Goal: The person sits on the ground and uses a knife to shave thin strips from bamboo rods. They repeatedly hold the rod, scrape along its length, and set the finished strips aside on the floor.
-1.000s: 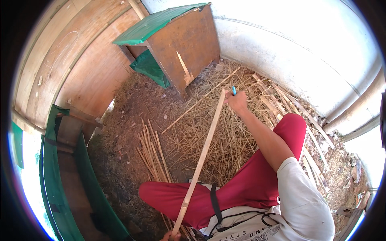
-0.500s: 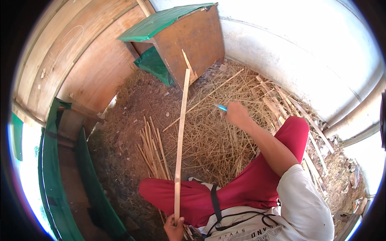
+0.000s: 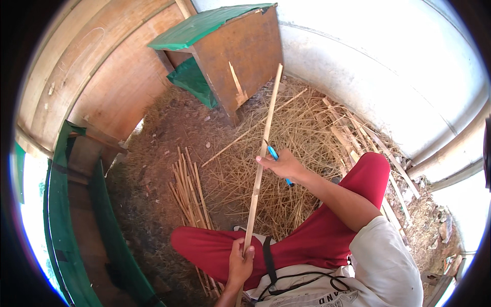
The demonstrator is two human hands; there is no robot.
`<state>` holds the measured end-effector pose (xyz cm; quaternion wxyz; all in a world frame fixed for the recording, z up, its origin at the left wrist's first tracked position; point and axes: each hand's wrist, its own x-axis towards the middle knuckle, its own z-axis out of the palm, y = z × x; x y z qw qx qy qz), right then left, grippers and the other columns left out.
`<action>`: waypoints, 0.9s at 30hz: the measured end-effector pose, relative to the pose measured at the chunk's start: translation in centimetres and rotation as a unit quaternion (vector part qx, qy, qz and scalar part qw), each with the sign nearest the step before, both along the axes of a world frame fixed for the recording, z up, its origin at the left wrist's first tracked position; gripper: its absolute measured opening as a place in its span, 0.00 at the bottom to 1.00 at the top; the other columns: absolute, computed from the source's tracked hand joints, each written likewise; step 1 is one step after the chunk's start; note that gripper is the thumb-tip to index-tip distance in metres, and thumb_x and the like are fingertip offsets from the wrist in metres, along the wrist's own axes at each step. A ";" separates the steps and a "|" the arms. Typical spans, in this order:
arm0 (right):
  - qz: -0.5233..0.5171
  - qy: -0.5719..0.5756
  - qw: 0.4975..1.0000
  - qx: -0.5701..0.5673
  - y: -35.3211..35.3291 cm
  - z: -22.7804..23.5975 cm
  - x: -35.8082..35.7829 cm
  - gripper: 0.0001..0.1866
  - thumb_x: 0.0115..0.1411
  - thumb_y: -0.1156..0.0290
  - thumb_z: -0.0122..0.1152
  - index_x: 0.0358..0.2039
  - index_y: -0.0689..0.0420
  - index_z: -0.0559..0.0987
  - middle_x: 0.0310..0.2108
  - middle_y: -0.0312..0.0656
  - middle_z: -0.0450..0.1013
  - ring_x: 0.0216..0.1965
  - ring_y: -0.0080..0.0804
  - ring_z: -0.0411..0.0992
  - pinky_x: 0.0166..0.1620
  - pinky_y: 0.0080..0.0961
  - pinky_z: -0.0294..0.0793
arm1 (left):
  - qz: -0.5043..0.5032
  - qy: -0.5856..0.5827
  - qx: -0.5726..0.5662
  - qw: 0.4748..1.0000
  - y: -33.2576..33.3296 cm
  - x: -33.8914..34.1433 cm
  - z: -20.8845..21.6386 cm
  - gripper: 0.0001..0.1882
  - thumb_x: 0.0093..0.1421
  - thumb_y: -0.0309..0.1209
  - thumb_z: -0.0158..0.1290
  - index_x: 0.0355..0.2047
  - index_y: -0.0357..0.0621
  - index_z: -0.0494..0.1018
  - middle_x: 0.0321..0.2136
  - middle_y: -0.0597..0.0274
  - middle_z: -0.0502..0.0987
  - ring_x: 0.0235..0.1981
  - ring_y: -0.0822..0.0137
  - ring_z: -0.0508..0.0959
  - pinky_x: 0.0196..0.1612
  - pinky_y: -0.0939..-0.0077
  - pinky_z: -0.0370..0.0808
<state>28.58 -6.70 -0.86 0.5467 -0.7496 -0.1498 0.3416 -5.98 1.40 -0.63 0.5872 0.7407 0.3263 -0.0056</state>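
Observation:
A long pale wooden strip [image 3: 255, 197] slants up and away from my lap, past my red trousers. My left hand [image 3: 240, 263] is closed around its lower part, above my bent left leg. Farther up the strip, my right hand [image 3: 286, 168] is closed on a slim blue utility knife [image 3: 273, 152]. The knife lies across the strip with its tip at the wood, and the thumb of that hand presses against the strip just below. Most of the knife's handle is hidden by the fingers.
A bundle of thin sticks [image 3: 190, 187] lies by my left knee. Shaved wood curls and straw [image 3: 286, 199] cover the ground ahead. More wooden slats [image 3: 376, 146] lie along the white wall. A brown wooden box with a green cover [image 3: 240, 53] stands at the back, green-draped boards [image 3: 110, 215] at left.
My right hand has come down and left, bringing the knife onto the strip. The strip's far end has swung right, and my left hand has moved up and right with it.

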 end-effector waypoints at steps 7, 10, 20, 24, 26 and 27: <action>-0.060 0.040 0.993 0.090 -0.1 0.2 -0.1 0.16 0.64 0.64 0.64 0.29 0.66 0.82 0.27 0.42 0.78 0.19 0.24 0.67 0.23 0.29 0.65 | -0.034 -0.013 0.111 0.993 -1.4 2.3 -0.1 0.25 0.69 0.45 0.52 0.53 0.34 0.64 0.34 0.50 0.79 0.34 0.58 0.80 0.41 0.62 0.75; -0.057 0.116 0.982 0.139 -0.2 0.5 0.5 0.12 0.66 0.70 0.59 0.37 0.68 0.81 0.34 0.44 0.80 0.17 0.20 0.62 0.21 0.24 0.62 | -0.058 -0.015 0.088 0.994 -0.7 2.9 -0.3 0.24 0.68 0.45 0.53 0.48 0.34 0.69 0.31 0.51 0.79 0.33 0.60 0.80 0.39 0.64 0.75; -0.056 0.178 0.967 0.174 -0.9 2.6 1.0 0.13 0.68 0.73 0.55 0.49 0.67 0.76 0.40 0.43 0.81 0.16 0.18 0.57 0.20 0.20 0.59 | -0.013 0.029 0.010 0.999 -0.9 5.6 0.5 0.21 0.68 0.44 0.54 0.40 0.32 0.74 0.24 0.53 0.77 0.27 0.65 0.77 0.33 0.68 0.73; 0.014 0.044 0.994 0.099 -1.4 3.3 1.3 0.11 0.69 0.69 0.55 0.43 0.62 0.80 0.36 0.44 0.81 0.17 0.19 0.62 0.23 0.21 0.64 | 0.013 -0.049 0.164 0.985 -1.4 6.0 0.9 0.22 0.68 0.45 0.53 0.40 0.32 0.75 0.25 0.47 0.79 0.27 0.58 0.79 0.34 0.64 0.74; 0.077 -0.113 0.990 -0.039 -2.1 3.9 1.3 0.11 0.68 0.67 0.56 0.38 0.61 0.82 0.31 0.44 0.80 0.18 0.21 0.66 0.24 0.25 0.68 | 0.023 -0.039 0.176 0.983 -1.3 5.7 0.9 0.23 0.68 0.46 0.52 0.40 0.32 0.75 0.25 0.45 0.79 0.27 0.55 0.80 0.34 0.62 0.74; 0.082 -0.152 0.984 -0.046 -2.2 3.7 1.2 0.12 0.67 0.66 0.57 0.35 0.62 0.82 0.29 0.46 0.79 0.20 0.29 0.70 0.26 0.30 0.70 | 0.024 -0.049 0.180 0.982 -1.2 5.5 0.4 0.23 0.69 0.46 0.51 0.40 0.32 0.76 0.25 0.45 0.79 0.27 0.56 0.80 0.34 0.62 0.74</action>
